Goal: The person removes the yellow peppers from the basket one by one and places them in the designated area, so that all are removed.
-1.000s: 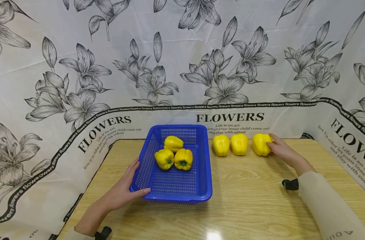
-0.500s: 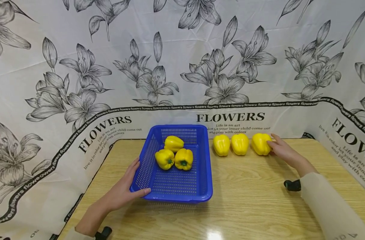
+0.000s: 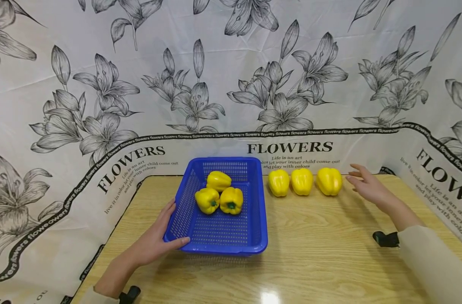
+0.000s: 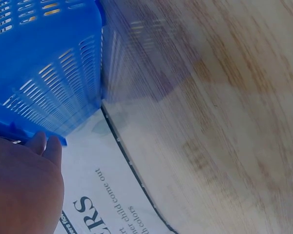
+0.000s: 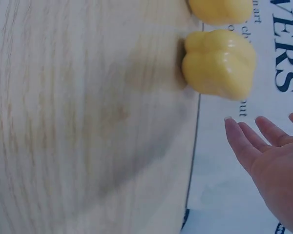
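Observation:
My left hand grips the left side of a blue plastic basket, thumb over the rim near the front corner and fingers along the outer wall. Two yellow bell peppers with green stems and a third yellow pepper lie together inside the basket. To its right, three more yellow bell peppers stand in a row at the back of the table. My right hand is just right of the rightmost pepper, apart from it, fingers spread and nothing in them. The right wrist view shows a gap between fingertips and that pepper.
The wooden table ends at the back against a white cloth printed with flowers and lettering. The cloth also rises at the left and right sides. Black wrist devices sit at both wrists.
The right hand has let go of the rightmost pepper and drawn back to the right, fingers opening. That pepper shifted slightly left earlier. The left hand and basket have stayed put.

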`<state>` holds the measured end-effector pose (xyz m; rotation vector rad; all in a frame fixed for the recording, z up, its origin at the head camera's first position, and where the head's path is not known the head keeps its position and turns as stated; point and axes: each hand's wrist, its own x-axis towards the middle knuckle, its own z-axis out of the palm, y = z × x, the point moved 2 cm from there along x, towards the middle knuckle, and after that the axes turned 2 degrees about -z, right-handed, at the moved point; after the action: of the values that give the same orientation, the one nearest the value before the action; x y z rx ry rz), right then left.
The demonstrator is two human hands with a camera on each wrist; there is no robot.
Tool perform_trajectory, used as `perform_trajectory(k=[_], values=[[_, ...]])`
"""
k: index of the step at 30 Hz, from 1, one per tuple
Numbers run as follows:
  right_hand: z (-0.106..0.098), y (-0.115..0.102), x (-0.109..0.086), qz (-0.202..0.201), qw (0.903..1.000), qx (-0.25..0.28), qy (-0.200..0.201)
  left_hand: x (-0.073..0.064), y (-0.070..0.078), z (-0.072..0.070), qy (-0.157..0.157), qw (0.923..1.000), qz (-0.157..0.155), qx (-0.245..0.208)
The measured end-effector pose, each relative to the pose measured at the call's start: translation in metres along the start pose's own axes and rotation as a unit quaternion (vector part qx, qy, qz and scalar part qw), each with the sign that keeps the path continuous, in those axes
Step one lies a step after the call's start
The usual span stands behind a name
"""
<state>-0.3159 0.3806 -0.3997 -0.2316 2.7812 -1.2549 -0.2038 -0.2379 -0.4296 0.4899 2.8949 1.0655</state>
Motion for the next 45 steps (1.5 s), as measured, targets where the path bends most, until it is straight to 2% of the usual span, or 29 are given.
perform_trajectory(k=[6, 17, 27, 35, 45], values=[[0.001, -0.020, -0.002, -0.032, 0.9992, -0.020, 0.012, 0.000, 0.000, -0.001, 0.001, 1.0000, 0.000, -0.002], [0.015, -0.054, -0.009, -0.076, 0.9958, -0.051, 0.003, 0.000, 0.001, -0.001, -0.002, 1.0000, 0.004, -0.006], [0.036, -0.081, -0.014, -0.132, 0.9903, -0.045, 0.004, 0.000, 0.001, -0.001, -0.003, 1.0000, 0.000, -0.007], [0.057, -0.107, -0.017, -0.196, 0.9797, -0.040, -0.009, 0.000, 0.001, -0.001, -0.001, 1.0000, 0.001, -0.004], [0.089, -0.133, -0.015, -0.235, 0.9709, -0.029, -0.037, 0.000, 0.003, -0.002, -0.002, 1.0000, 0.001, -0.005]])
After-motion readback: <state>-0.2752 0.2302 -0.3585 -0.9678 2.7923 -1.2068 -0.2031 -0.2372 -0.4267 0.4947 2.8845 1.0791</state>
